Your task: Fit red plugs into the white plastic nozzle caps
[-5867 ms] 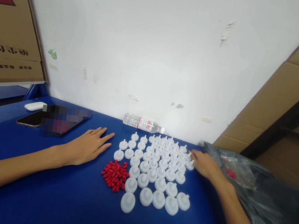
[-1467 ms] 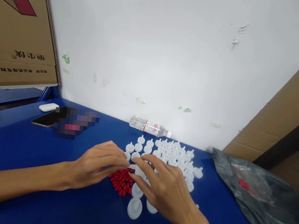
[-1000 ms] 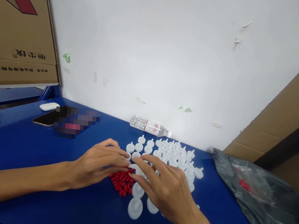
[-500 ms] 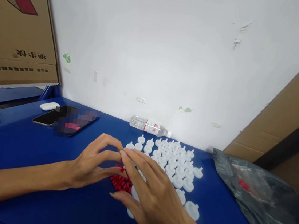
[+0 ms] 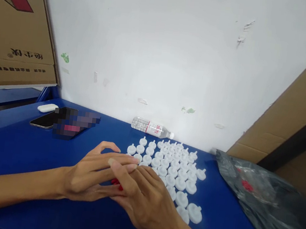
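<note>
Basically, blue desk (image 5: 24,152) against white wall (image 5: 150,46); lower ctr of frame, L hand (image 5: 91,174) & R hand (image 5: 148,196) overlap, part-curled, by red bits (image 5: 115,181); can't tell grip.

The light is soft; the wall (image 5: 161,48) looks bright, while the blue table (image 5: 77,221) darkens toward the bottom. The white plastic parts (image 5: 172,171) have low contrast. The plastic bag (image 5: 284,207) shines weakly. Square pixels hide part of the phone (image 5: 45,119).
</note>
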The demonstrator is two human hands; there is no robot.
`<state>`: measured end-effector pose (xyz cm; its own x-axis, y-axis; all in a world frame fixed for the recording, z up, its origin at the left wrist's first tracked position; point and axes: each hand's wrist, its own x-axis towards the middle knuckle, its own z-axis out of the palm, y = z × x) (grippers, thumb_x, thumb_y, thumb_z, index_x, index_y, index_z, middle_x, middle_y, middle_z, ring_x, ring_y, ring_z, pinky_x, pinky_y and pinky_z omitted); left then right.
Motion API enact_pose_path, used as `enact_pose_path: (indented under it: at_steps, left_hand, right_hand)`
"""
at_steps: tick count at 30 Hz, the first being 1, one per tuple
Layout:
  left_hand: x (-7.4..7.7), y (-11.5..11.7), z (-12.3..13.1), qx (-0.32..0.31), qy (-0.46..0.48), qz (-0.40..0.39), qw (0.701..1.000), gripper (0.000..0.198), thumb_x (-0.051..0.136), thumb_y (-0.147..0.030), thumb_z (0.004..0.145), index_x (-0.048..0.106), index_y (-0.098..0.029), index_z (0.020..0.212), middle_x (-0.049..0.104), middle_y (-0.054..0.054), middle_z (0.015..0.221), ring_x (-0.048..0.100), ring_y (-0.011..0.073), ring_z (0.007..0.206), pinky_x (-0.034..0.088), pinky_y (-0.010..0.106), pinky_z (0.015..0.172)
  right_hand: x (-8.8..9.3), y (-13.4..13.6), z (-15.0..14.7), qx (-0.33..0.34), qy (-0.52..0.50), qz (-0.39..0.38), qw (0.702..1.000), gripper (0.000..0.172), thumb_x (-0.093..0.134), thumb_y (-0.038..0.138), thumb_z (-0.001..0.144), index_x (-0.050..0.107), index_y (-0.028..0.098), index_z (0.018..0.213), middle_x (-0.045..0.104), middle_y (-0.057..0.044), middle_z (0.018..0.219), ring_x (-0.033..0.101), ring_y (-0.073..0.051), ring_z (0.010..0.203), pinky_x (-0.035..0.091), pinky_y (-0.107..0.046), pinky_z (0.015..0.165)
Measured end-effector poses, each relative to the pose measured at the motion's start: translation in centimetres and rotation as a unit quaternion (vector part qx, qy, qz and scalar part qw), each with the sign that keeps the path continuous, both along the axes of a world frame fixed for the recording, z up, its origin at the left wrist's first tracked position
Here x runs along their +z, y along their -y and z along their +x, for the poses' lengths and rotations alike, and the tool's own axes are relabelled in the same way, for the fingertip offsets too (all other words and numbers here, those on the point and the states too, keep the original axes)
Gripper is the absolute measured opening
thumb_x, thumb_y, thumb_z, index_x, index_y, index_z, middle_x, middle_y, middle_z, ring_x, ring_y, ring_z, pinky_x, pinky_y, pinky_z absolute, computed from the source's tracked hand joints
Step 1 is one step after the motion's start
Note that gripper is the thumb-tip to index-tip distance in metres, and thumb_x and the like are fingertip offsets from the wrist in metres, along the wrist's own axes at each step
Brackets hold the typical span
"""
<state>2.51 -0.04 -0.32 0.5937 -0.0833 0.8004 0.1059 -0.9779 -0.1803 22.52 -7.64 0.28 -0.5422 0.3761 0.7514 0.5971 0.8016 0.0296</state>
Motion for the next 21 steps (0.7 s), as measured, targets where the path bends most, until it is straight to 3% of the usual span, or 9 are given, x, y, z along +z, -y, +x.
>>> enact_pose_path:
  at_steps: [6,12,15,19,21]
  left_hand:
    - [-0.7,-0.2,-0.5,0.003,0.003,-0.012,1.0,0.051,0.068,-0.025,0.095,0.054,-0.01,0.142,0.074,0.016,0.119,0.075,0.0281,0.103,0.055,0.043,0.094]
    - [0.3,0.3,-0.9,0.017,-0.035,-0.011,0.999,0.061,0.072,-0.024,0.092,0.048,-0.018,0.148,0.075,0.011,0.119,0.076,0.0246,0.097,0.057,0.038,0.09]
    - [0.4,0.2,-0.9,0.019,-0.043,-0.009,0.999,0.064,0.072,-0.027,0.092,0.045,-0.02,0.15,0.074,0.011,0.12,0.077,0.0246,0.096,0.058,0.039,0.088]
    - [0.1,-0.1,-0.8,0.006,0.001,0.008,1.0,0.049,0.068,-0.028,0.095,0.054,-0.02,0.142,0.075,0.012,0.118,0.076,0.0236,0.093,0.056,0.04,0.088]
    - [0.1,-0.2,-0.9,0.018,0.011,-0.018,1.0,0.033,0.069,-0.031,0.095,0.066,-0.029,0.127,0.077,0.006,0.113,0.075,0.0212,0.093,0.056,0.039,0.087]
  right_hand:
    - [0.1,0.2,-0.3,-0.013,-0.004,0.021,1.0,0.047,0.056,0.012,0.099,0.044,0.019,0.143,0.075,-0.005,0.101,0.072,-0.017,0.095,0.059,-0.029,0.079]
    - [0.2,0.6,-1.1,-0.044,-0.012,0.098,0.994,0.043,0.057,0.011,0.096,0.052,0.025,0.137,0.07,0.0,0.083,0.069,-0.015,0.077,0.059,-0.027,0.067]
    - [0.2,0.6,-1.1,-0.043,0.001,0.101,0.994,0.044,0.057,0.012,0.096,0.05,0.025,0.138,0.071,-0.001,0.084,0.069,-0.016,0.077,0.059,-0.029,0.066]
    - [0.6,0.5,-0.6,-0.033,0.024,0.049,0.998,0.047,0.055,0.013,0.099,0.043,0.019,0.144,0.074,-0.005,0.095,0.07,-0.019,0.087,0.058,-0.033,0.076]
    - [0.8,0.3,-0.2,-0.028,0.027,0.027,0.999,0.049,0.056,0.016,0.099,0.04,0.015,0.145,0.074,-0.008,0.103,0.07,-0.02,0.095,0.057,-0.034,0.079]
